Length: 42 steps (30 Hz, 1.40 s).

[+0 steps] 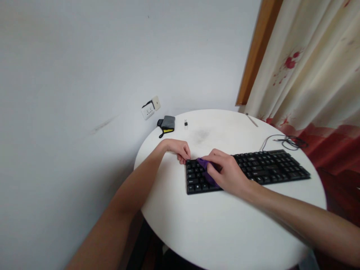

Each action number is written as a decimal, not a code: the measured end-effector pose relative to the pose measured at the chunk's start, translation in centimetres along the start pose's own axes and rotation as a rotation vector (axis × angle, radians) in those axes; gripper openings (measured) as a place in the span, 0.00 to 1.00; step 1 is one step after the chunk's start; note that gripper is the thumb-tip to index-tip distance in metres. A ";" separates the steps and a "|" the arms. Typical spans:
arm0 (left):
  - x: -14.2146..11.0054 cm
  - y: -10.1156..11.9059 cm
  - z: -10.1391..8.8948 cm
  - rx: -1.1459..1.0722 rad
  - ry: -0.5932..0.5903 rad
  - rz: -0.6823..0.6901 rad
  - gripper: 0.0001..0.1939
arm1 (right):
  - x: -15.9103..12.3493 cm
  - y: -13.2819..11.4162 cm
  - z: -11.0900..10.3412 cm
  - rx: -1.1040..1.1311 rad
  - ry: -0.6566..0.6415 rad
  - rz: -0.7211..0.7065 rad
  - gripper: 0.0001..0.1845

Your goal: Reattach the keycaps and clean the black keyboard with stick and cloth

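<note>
A black keyboard (257, 168) lies on the white round table, its left end towards me. My left hand (180, 149) is closed at the keyboard's far left corner, thumb and fingertips pinched at its edge. In my right hand (225, 168) is a purple cloth (209, 175), bunched under the fingers and pressed onto the keys at the left part of the keyboard. That hand and its forearm hide some of the middle keys.
On the white table (225, 232), a folded grey cloth (168, 123) with a yellow underside lies by the wall, near a small black-and-clear item (186, 124). A coiled cable (292, 141) and a thin pen-like stick (251, 120) lie at the far right. A wall socket (148, 110) and curtain (298, 67) border the table.
</note>
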<state>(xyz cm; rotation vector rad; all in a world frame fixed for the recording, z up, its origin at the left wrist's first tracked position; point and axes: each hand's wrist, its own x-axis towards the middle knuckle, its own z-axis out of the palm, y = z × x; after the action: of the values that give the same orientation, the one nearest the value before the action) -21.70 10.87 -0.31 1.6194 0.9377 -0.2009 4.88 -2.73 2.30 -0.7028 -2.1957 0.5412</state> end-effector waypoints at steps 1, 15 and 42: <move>0.0 0.0 0.0 0.001 0.000 0.001 0.17 | -0.2 -0.1 0.3 -0.036 -0.035 -0.043 0.16; -0.2 0.4 0.2 0.020 0.009 0.030 0.16 | -5.9 0.9 1.7 -0.692 -0.462 -0.516 0.14; -0.3 0.4 -0.1 0.072 0.007 0.037 0.14 | -4.8 -0.5 3.3 -0.673 -0.456 -0.473 0.09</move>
<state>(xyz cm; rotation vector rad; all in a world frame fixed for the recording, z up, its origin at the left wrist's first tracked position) -21.70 10.83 0.16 1.7038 0.9141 -0.2052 4.94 -6.68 -1.98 -0.3679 -2.8851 -0.3402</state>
